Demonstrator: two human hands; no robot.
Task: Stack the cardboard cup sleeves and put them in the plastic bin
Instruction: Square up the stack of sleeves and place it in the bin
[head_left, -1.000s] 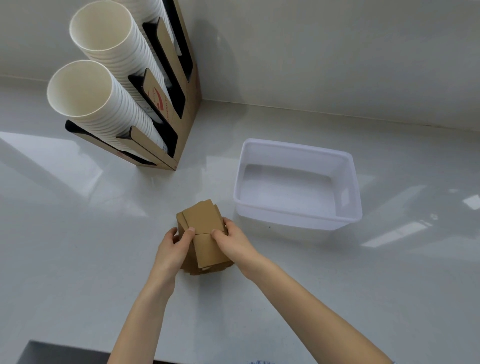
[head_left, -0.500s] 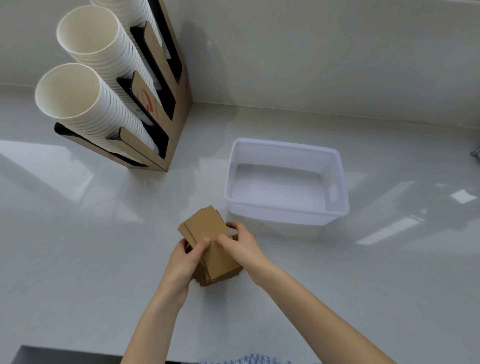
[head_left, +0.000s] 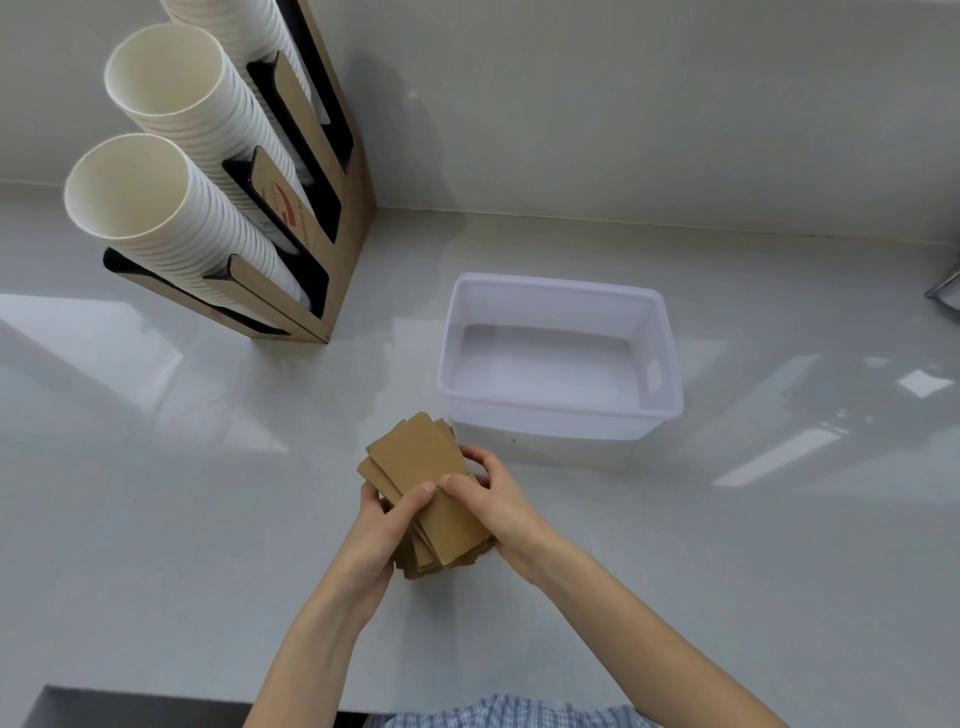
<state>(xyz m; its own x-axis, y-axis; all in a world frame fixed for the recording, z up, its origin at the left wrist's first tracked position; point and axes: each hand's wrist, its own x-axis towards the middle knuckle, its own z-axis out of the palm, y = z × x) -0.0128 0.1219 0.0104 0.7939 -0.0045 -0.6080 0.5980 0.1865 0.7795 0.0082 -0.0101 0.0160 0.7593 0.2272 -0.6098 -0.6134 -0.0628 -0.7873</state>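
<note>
I hold the stack of cardboard cup sleeves (head_left: 423, 491) between my left hand (head_left: 376, 540) and right hand (head_left: 496, 506), fingers closed on its sides and thumbs pressed on top, just in front of the plastic bin (head_left: 561, 410). The stack's edges sit uneven, its far end near the bin's front wall. Bare bench (head_left: 156, 493) lies open left of the bin.

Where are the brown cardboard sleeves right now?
The cardboard sleeves sit low in the middle of the head view, held between both hands just in front of the plastic bin.
</note>
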